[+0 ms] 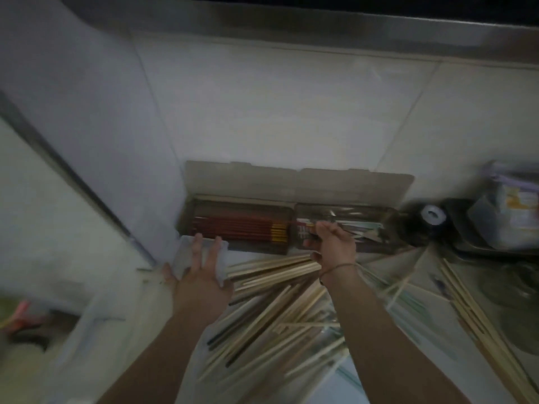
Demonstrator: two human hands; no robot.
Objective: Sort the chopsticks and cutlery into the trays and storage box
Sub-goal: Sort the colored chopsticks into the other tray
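Observation:
Two brown trays stand side by side against the tiled wall with their lids open. The left tray (280,248) holds red chopsticks (236,228) with yellow ends. The right tray (376,248) holds shiny cutlery (364,225). My right hand (329,243) grips a red chopstick at the near left corner of the right tray; the stick points left over the left tray. My left hand (201,266) lies with spread fingers on a white cloth (182,255) in front of the left tray. A big heap of pale wooden chopsticks (277,301) lies under and between my forearms.
More pale chopsticks (472,304) lie at the right on a steel counter. A dark pot with a tape roll (433,215) and a clear plastic bag (507,205) stand at the right. A white plastic container (90,330) sits at the lower left.

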